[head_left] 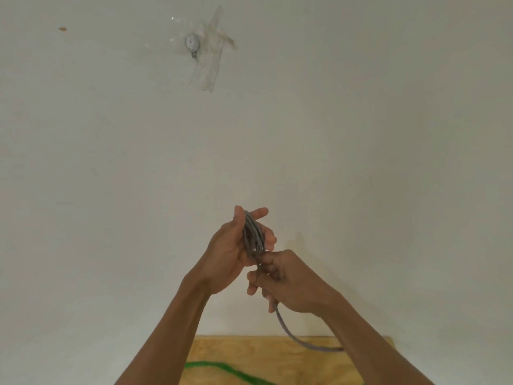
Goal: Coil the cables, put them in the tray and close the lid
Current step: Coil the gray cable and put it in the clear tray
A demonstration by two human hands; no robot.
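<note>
Plywood table (249,351) fills the bottom edge of the view, with a green cable (222,368) lying across it and the loose tail of a grey cable (253,234) trailing down to it. Above the table, the right hand (288,282) has its fingers curled tight around that tail, while the left hand (230,251) holds the grey coils looped between thumb and half-open fingers. Beyond them, a white wall (111,162) carries a small metal hook (192,44) under clear tape (211,68).
</note>
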